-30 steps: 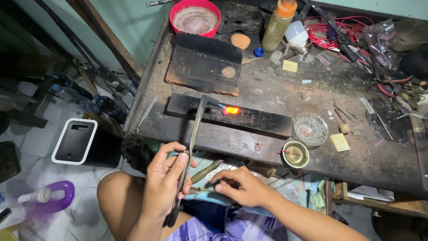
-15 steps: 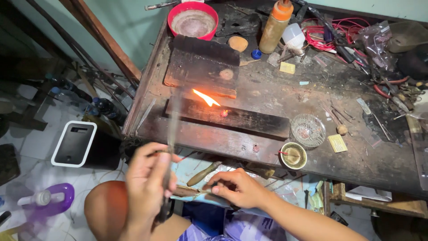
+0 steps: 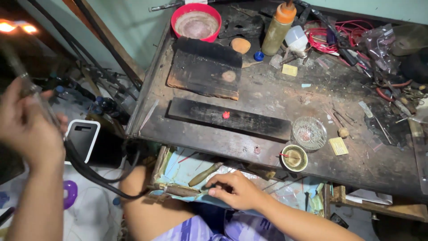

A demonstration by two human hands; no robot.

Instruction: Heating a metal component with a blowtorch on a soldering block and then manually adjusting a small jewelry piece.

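Left hand (image 3: pixel 26 129) raised off the bench, fingers curled around a lit torch (image 3: pixel 20 73). Right hand (image 3: pixel 236 191) rests in the drawer (image 3: pixel 187 167), fingertips pinching a wooden-handled tool (image 3: pixel 178 191).

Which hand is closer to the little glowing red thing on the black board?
Right. The right hand rests at the drawer just below the glowing piece; the left hand is far off left, holding a torch.

Both arms are bare, with no sleeves. The left hand (image 3: pixel 26 129) and right hand (image 3: pixel 234 191) wear no gloves. The shorts (image 3: pixel 214 230) have purple and white stripes.
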